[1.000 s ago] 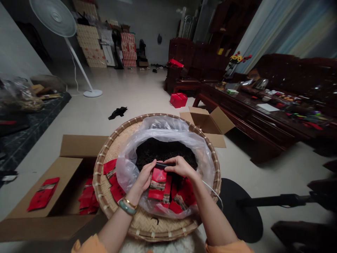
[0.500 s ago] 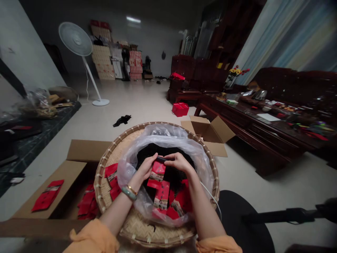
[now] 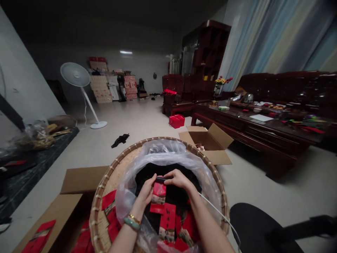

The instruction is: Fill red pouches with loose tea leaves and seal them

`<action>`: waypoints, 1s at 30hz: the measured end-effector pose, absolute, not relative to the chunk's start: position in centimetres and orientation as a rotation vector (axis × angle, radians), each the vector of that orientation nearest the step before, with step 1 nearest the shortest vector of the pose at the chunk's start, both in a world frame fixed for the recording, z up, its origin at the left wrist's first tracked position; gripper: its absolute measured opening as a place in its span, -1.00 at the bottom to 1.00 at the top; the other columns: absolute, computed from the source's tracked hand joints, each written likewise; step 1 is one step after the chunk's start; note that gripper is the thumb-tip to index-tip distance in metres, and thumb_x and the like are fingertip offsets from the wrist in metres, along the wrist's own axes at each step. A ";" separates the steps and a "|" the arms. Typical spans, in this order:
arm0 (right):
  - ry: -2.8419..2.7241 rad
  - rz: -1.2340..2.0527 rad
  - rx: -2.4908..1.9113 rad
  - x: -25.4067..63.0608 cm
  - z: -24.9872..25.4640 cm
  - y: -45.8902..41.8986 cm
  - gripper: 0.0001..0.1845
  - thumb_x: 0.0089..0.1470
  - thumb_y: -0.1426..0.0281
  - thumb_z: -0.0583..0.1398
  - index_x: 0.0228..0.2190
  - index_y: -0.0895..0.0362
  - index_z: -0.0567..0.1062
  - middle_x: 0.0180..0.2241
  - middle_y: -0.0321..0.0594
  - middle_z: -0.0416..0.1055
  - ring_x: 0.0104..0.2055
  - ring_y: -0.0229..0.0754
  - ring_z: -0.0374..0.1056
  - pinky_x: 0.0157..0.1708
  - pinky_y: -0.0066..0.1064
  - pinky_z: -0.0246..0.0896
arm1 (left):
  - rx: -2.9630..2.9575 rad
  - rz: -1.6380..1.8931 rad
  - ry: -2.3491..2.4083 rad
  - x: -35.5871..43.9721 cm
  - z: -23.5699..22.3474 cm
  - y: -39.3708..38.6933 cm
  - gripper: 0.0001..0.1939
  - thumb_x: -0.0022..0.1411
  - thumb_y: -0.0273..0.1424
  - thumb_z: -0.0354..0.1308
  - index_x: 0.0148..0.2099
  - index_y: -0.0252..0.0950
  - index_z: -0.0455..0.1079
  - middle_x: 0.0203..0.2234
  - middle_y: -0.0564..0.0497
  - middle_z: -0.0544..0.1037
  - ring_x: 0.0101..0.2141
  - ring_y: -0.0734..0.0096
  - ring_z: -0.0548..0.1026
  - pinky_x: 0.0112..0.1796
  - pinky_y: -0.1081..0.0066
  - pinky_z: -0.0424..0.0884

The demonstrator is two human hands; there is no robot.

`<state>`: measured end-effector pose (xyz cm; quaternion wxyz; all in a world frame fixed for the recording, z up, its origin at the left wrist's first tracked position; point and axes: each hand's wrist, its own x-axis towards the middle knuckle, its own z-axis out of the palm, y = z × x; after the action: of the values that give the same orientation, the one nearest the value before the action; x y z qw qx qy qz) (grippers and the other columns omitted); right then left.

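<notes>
Red packet [image 3: 159,196]: long axis fore-and-aft, dark bar [image 3: 160,180] foremost
Left hand [image 3: 146,190]: fingers pinching bar
Right hand [image 3: 179,179]: pinching opposite end

Dim light, deep shadow overhead, blurry stretched edges.

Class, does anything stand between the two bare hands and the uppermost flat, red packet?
Nothing visible blocks the left hand or right hand; both have fingers on the narrow dark strip along the top edge of the red packet.
</notes>
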<state>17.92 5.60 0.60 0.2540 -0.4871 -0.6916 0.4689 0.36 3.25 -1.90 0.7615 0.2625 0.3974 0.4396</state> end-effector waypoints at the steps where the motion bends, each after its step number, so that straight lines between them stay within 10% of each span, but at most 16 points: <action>1: -1.873 1.279 -1.328 17.9 0.5 5.6 -0.62 -0.25 0.33 0.28 -0.27 0.09 0.58 -0.35 -0.29 0.55 -0.26 -0.07 0.41 -0.23 -0.35 0.23 | 0.552 0.976 0.882 0.4 -1.9 3.3 -0.67 0.15 -0.22 0.14 -0.23 -0.44 0.44 -0.50 -0.11 0.56 -0.53 0.41 0.52 -0.45 0.45 0.42; 30: -1.880 1.260 -1.341 18.4 0.1 4.9 -0.64 -0.11 0.32 0.21 -0.21 0.17 0.55 -0.42 -0.25 0.51 -0.45 -0.23 0.36 -0.49 -0.48 0.22 | 0.731 0.860 0.798 -0.2 -1.1 2.4 -0.42 -0.12 -0.40 0.36 0.00 -0.33 0.33 -0.43 -0.04 0.55 -0.51 0.42 0.51 -0.48 0.47 0.42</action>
<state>18.40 4.92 0.07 0.2526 -0.4933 -0.6915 0.4633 -0.23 2.37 -1.09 0.7706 0.3371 0.3680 0.3964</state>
